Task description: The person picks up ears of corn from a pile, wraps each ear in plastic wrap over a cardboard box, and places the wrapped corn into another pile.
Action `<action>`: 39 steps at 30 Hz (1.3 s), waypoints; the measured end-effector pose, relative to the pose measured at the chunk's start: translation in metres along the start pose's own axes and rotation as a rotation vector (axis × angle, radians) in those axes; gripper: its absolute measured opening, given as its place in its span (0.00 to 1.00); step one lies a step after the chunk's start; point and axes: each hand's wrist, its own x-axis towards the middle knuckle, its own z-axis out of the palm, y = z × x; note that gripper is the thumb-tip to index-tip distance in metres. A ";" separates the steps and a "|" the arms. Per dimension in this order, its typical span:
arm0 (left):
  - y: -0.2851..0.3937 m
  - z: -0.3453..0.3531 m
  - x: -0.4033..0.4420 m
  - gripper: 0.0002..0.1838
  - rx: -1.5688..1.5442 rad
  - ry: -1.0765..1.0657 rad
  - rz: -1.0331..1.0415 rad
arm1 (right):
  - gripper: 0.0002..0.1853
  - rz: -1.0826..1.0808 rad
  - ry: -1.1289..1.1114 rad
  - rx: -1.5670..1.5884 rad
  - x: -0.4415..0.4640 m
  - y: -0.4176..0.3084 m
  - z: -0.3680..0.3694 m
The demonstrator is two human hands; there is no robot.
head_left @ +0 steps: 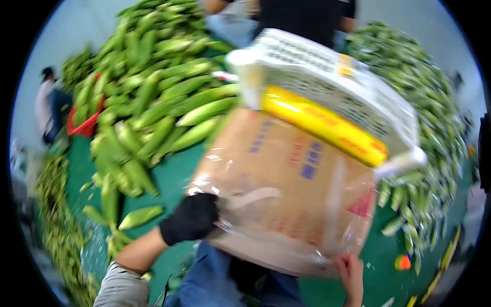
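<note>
Clear plastic film [266,197] lies shiny and creased over a printed brown cardboard surface [286,153] in front of me. My left hand [192,218], in a black glove, is closed at the near left corner of the film. At the near right corner, the bare fingers of my right hand [350,271] are pinched together on the film's edge. A yellow roll [325,125] lies across the far side of the cardboard, against a white plastic basket [332,66]. Motion blurs the picture, and the fingertips are partly hidden.
A large heap of green corn in husks [153,87] covers the left, with a red basket [84,120] beside it. Film-wrapped corn [419,112] is piled on the right. A person in black [302,20] is beyond the basket; another person [48,107] sits far left.
</note>
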 end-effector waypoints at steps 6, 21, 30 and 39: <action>-0.044 0.095 -0.174 0.35 0.183 0.378 -0.640 | 0.08 0.152 0.009 -0.142 -0.029 -0.011 0.034; -0.197 0.053 -0.422 0.57 0.082 -0.417 -1.263 | 0.05 0.344 0.094 -0.028 -0.018 -0.001 0.036; -0.070 0.120 -0.340 0.29 -0.812 0.577 -1.495 | 0.03 0.309 0.150 0.072 -0.025 -0.013 0.038; 0.033 -0.047 -0.022 0.41 -0.237 0.057 -0.082 | 0.04 0.284 0.057 0.052 -0.030 -0.026 0.033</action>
